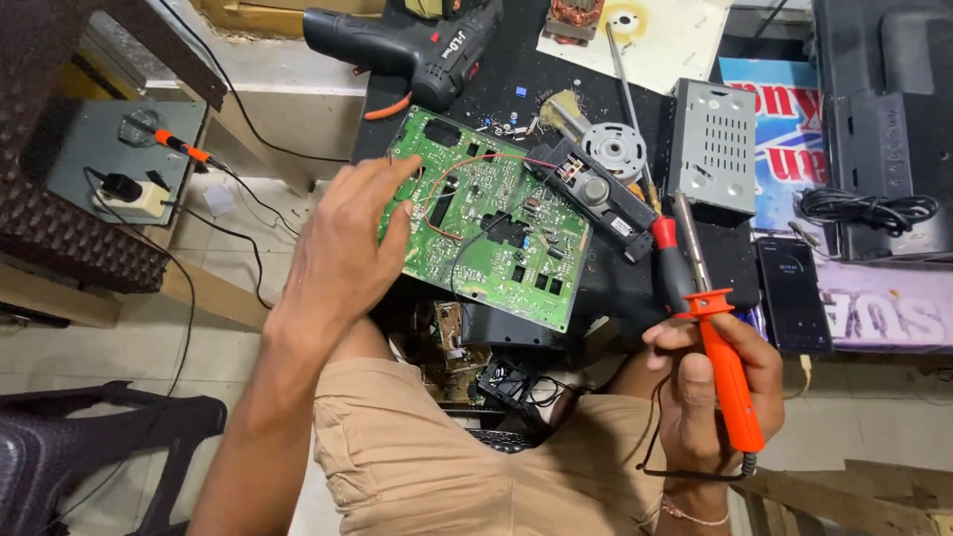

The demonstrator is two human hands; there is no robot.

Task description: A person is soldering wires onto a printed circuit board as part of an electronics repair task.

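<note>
My left hand (342, 248) grips the left edge of the green circuit board (486, 213), fingers curled over its rim. The board lies tilted on the black worktable (516, 60), near its front edge, partly over a black box (511, 333) above my knees. My right hand (710, 387) is clenched around the orange handle of a soldering iron (715, 337); its metal tip points up and away from me, toward a grey metal case (713, 149) at the right side of the table. A black module (596, 194) rests on the right corner of the board. A black drill (412, 45) lies at the back edge. A dark phone (791, 293) lies to the right.
</note>
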